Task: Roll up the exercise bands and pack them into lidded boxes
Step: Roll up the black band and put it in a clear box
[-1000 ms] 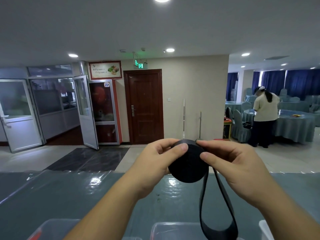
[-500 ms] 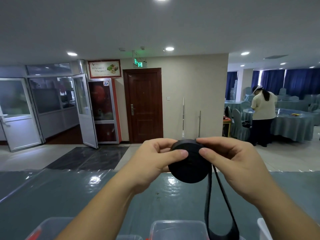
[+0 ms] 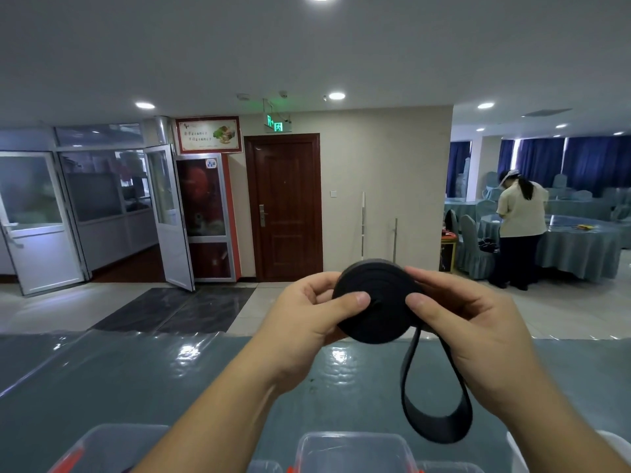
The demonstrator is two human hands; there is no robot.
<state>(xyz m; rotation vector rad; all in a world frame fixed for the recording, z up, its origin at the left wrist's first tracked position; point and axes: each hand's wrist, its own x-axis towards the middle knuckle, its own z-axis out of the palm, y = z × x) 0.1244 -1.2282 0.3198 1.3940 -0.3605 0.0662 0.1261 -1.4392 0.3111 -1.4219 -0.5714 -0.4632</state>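
A black exercise band (image 3: 375, 302) is wound into a thick flat coil, held up in the air above the table. My left hand (image 3: 307, 312) pinches the coil's left side, thumb on its face. My right hand (image 3: 467, 322) grips the right side, thumb pressed on the face too. A loose loop of the same band hangs down below my right hand. Clear plastic boxes (image 3: 355, 452) stand at the bottom edge, one in the middle and another (image 3: 112, 445) to the left, with red clasps partly showing.
A grey-green table (image 3: 136, 377) under glossy plastic film stretches across in front of me. Beyond it lie a tiled floor, a brown door (image 3: 286, 206) and glass doors at the left. A person (image 3: 522, 227) stands by a round table at the far right.
The coil has grown a little and the hanging loop has become shorter. My hands have shifted their hold around the coil, staying at about the same height.
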